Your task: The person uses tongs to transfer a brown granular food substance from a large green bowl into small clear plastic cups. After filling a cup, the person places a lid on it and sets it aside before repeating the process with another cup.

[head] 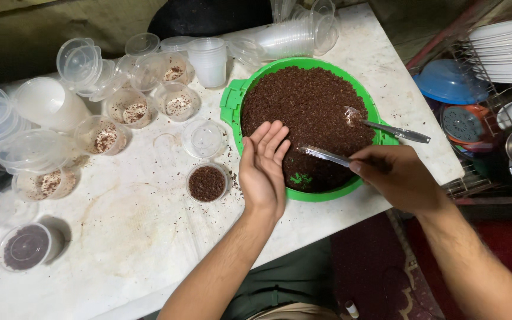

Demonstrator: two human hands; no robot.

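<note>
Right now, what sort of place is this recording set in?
Probably a home kitchen used for portioning food: a dish rack of white plates, a green basin of dark crumbs on a stained white counter, and clear lidded cups.

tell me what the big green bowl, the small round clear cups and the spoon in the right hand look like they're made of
The big green bowl looks like moulded plastic: a uniform bright colour and a ribbed handle tab. The small round clear cups look like thin disposable plastic: see-through, nested in stacks. The spoon held by the right hand looks like polished metal, probably steel, going by its silvery glint.
</note>
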